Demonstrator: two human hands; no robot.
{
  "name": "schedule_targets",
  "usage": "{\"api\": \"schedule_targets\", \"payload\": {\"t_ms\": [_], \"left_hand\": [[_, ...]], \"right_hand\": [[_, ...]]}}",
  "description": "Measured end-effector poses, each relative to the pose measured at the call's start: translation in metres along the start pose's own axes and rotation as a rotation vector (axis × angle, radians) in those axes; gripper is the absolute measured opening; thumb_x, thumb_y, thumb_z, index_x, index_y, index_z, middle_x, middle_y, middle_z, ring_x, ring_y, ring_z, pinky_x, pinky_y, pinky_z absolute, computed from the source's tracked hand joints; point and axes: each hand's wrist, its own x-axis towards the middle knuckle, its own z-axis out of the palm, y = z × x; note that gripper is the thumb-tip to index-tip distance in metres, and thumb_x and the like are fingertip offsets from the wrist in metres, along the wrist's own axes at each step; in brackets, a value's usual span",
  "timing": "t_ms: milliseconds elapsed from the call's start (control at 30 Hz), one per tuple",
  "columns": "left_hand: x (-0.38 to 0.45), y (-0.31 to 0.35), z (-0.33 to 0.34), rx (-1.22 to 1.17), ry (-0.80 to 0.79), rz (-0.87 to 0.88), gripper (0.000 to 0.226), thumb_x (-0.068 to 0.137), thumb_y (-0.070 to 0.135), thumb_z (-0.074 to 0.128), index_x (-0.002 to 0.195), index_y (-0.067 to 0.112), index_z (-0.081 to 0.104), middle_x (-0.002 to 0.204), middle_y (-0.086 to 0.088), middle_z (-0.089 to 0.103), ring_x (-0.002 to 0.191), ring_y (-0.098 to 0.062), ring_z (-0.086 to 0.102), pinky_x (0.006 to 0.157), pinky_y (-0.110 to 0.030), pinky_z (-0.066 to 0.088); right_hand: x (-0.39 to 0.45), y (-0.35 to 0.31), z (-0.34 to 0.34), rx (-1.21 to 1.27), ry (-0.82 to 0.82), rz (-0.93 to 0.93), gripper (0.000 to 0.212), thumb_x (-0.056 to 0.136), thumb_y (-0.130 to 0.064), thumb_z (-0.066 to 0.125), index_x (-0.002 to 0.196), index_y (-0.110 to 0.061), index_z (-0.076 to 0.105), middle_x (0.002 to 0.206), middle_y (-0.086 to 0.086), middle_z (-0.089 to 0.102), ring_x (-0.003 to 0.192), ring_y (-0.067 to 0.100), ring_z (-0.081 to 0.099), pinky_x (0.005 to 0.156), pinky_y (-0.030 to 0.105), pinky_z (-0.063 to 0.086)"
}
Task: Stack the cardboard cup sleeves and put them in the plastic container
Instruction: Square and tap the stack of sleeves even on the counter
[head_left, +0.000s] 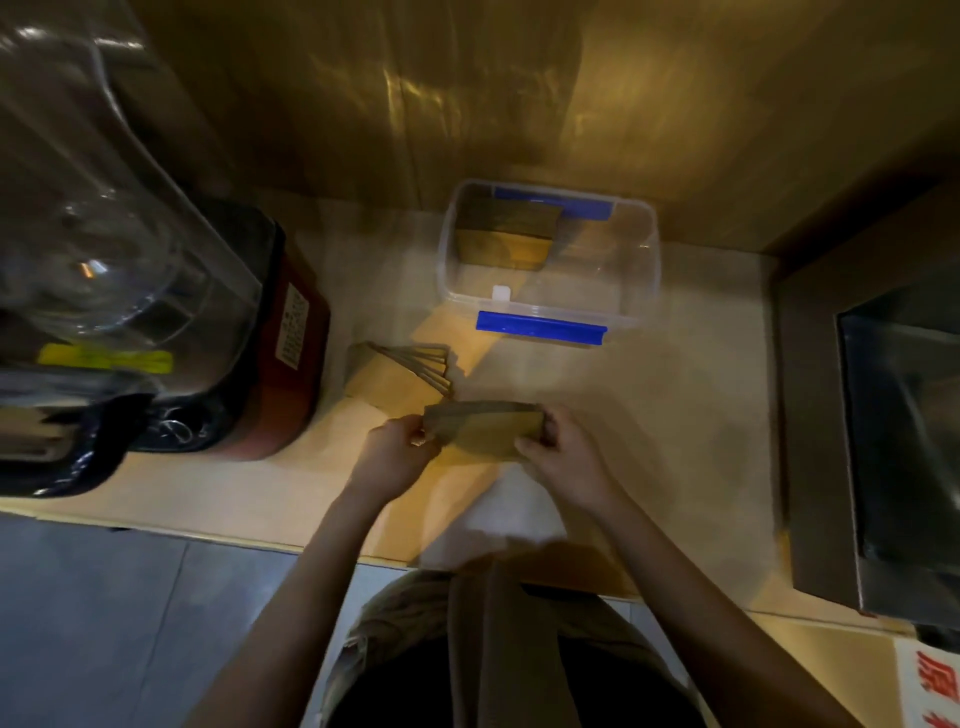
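Both my hands hold a flat stack of brown cardboard cup sleeves (483, 428) just above the counter. My left hand (395, 457) grips its left end and my right hand (563, 460) grips its right end. Just behind and to the left, several more sleeves (400, 371) lie fanned out on the counter. Farther back stands the clear plastic container (644, 270) with blue clips, open at the top. A bundle of sleeves (506, 234) stands inside it at the back left.
A blender with a clear jug and a red-black base (280, 338) fills the left of the counter. A dark metal appliance (883, 441) stands at the right. A white sheet (498, 519) lies at the counter's front edge. A shiny wall rises behind.
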Motion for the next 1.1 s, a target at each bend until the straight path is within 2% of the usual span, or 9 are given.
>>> {"api": "schedule_targets", "payload": {"t_ms": [167,300,400,467,633,867,933,1000,1100], "left_hand": [[0.004,-0.014,-0.048,-0.019,0.034,-0.091,0.027,0.086,0.026,0.055,0.094,0.002,0.065,0.090,-0.016,0.068,0.092,-0.031,0.061,0.070,-0.031,0.039],[0.016,-0.021,-0.059,-0.034,0.118,-0.191,0.031,0.087,0.026,0.049,0.098,0.000,0.062,0.101,-0.024,0.065,0.101,-0.039,0.057,0.080,-0.039,0.044],[0.027,-0.025,-0.054,-0.047,0.177,-0.253,0.039,0.089,0.031,0.045,0.110,0.000,0.056,0.115,-0.027,0.059,0.107,-0.042,0.054,0.086,-0.042,0.043],[0.034,-0.027,-0.049,-0.031,0.182,-0.258,0.045,0.089,0.031,0.045,0.120,-0.001,0.049,0.126,-0.027,0.050,0.116,-0.043,0.048,0.093,-0.042,0.040],[0.049,-0.033,-0.033,0.036,0.151,-0.214,0.061,0.089,0.030,0.046,0.136,-0.004,0.028,0.144,-0.026,0.031,0.134,-0.040,0.028,0.109,-0.042,0.024],[0.051,-0.038,-0.032,-0.141,0.195,-0.235,0.074,0.086,0.037,0.051,0.144,0.009,0.016,0.149,-0.021,0.028,0.136,-0.038,0.028,0.111,-0.047,0.028],[0.053,-0.040,-0.034,-0.171,0.193,-0.233,0.079,0.083,0.039,0.056,0.145,0.011,0.016,0.149,-0.019,0.030,0.134,-0.037,0.032,0.109,-0.047,0.031],[0.054,-0.041,-0.035,-0.182,0.184,-0.236,0.082,0.080,0.040,0.059,0.144,0.012,0.017,0.148,-0.018,0.032,0.131,-0.038,0.035,0.107,-0.048,0.035],[0.055,-0.042,-0.034,-0.201,0.163,-0.228,0.085,0.077,0.040,0.062,0.143,0.011,0.019,0.147,-0.018,0.033,0.131,-0.037,0.035,0.106,-0.048,0.036]], "right_hand": [[0.030,-0.035,0.030,-0.012,-0.087,0.038,0.021,0.079,-0.013,0.064,0.096,-0.015,0.052,0.103,0.013,0.064,0.092,0.025,0.059,0.076,0.036,0.046],[0.051,-0.056,0.054,-0.028,-0.031,0.094,0.018,0.077,-0.016,0.065,0.089,-0.017,0.052,0.085,0.000,0.059,0.092,0.024,0.059,0.085,0.044,0.050],[0.061,-0.064,0.068,-0.007,0.009,0.096,0.016,0.076,-0.013,0.065,0.084,-0.019,0.052,0.084,0.000,0.062,0.090,0.022,0.060,0.073,0.029,0.049],[0.065,-0.067,0.076,-0.021,0.011,0.094,0.021,0.077,-0.011,0.064,0.096,-0.012,0.055,0.094,0.007,0.065,0.090,0.021,0.060,0.063,0.020,0.044],[0.072,-0.067,0.087,-0.169,0.093,0.083,0.040,0.078,-0.017,0.065,0.115,-0.007,0.051,0.115,0.013,0.063,0.109,0.029,0.057,0.093,0.039,0.048],[0.081,-0.058,0.083,0.002,0.039,0.084,0.044,0.058,-0.028,0.069,0.100,-0.018,0.058,0.105,0.011,0.064,0.100,0.022,0.062,0.092,0.045,0.053],[0.079,-0.063,0.079,0.120,0.016,0.121,0.036,0.062,-0.016,0.070,0.097,-0.011,0.059,0.102,0.012,0.066,0.091,0.018,0.064,0.084,0.030,0.057],[0.080,-0.065,0.076,0.184,-0.023,0.152,0.033,0.071,0.003,0.067,0.102,-0.003,0.058,0.096,0.009,0.064,0.083,0.009,0.061,0.065,0.007,0.052],[0.082,-0.066,0.080,0.264,-0.042,0.212,0.045,0.068,0.016,0.065,0.110,0.006,0.054,0.093,0.008,0.060,0.096,0.025,0.061,0.065,0.012,0.052]]}}
